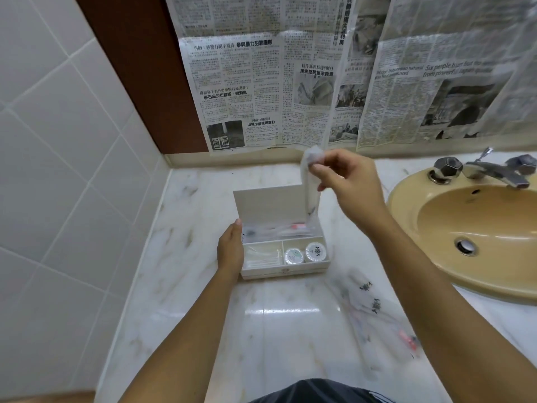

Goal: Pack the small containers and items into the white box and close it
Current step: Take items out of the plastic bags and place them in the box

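The task looks more than half done. The white rectangular cardboard box sits on the pale marble surface with its lid standing upright. 2 small round white-lidded containers fill the front right compartment, wrapped cotton swabs the front left, and clear-wrapped items lie in the long back compartment. The left hand rests flat, fingers straight, against the box's left side. The right hand pinches a clear plastic sachet that hangs over the back compartment's right end. Several clear plastic packets with dark logos lie on the surface right of the box, unpacked; closing the lid remains.
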Demonstrator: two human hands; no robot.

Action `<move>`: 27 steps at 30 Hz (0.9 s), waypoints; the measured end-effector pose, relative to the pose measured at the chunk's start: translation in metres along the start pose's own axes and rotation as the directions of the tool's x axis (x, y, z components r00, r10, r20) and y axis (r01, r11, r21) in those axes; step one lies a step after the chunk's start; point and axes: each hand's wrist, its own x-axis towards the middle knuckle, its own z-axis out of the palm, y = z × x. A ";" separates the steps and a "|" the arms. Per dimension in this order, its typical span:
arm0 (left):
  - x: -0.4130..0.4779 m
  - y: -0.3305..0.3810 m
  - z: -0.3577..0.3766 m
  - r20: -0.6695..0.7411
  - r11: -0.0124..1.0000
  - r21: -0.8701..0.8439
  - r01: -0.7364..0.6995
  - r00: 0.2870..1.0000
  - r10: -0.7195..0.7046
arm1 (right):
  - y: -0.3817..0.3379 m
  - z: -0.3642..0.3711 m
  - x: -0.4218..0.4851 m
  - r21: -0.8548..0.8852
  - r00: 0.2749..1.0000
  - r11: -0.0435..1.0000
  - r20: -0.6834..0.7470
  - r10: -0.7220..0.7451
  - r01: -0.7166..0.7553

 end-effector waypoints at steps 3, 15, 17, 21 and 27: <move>0.001 -0.001 0.000 0.007 1.000 -0.009 0.017 1.000 -0.017 | 0.021 0.023 0.010 -0.083 0.993 0.995 0.098 0.062 -0.054; 0.002 -0.002 0.001 -0.021 1.000 -0.002 0.024 0.999 -0.024 | 0.085 0.086 0.002 -0.582 0.813 0.807 0.515 0.272 0.098; 0.001 -0.001 0.002 -0.025 1.000 -0.010 0.025 0.999 -0.026 | 0.097 0.099 -0.003 -0.602 0.804 0.790 0.522 0.284 0.112; 0.000 0.001 0.003 -0.028 0.999 -0.026 0.045 0.999 -0.046 | 0.114 0.111 -0.009 -0.616 0.794 0.783 0.519 0.316 0.091; -0.001 0.002 0.002 -0.016 0.998 -0.047 0.038 0.999 -0.039 | 0.122 0.110 -0.004 -0.646 0.696 0.763 0.558 0.452 0.022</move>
